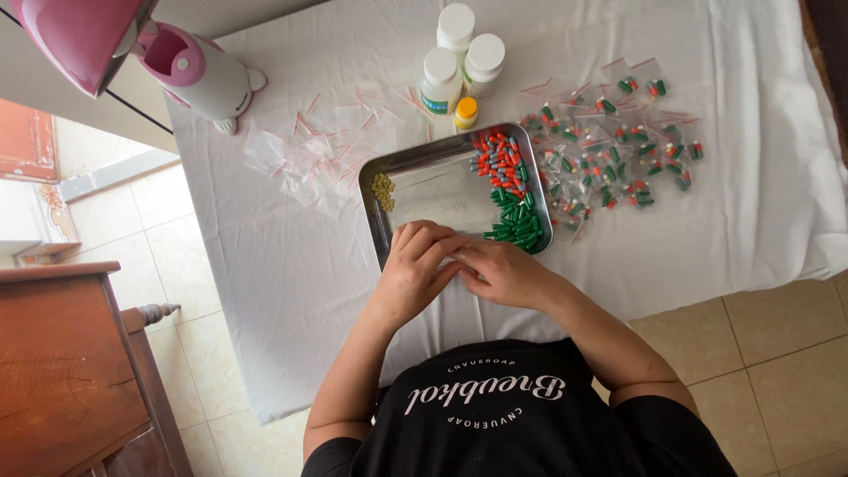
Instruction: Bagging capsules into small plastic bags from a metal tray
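Head camera looks down: left hand (415, 265) and right hand (505, 272) meet fingertip to fingertip at the near rim of the metal tray (415, 168). Fingers curl close together; whether they pinch anything, I cannot tell. Green capsules (516, 221) lie just beyond the right hand.

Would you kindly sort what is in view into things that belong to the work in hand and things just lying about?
In use: metal tray, green capsules, orange capsules, yellow tablets, empty bags, filled bags, both hands.
Lying about: pink appliance, wooden cabinet.
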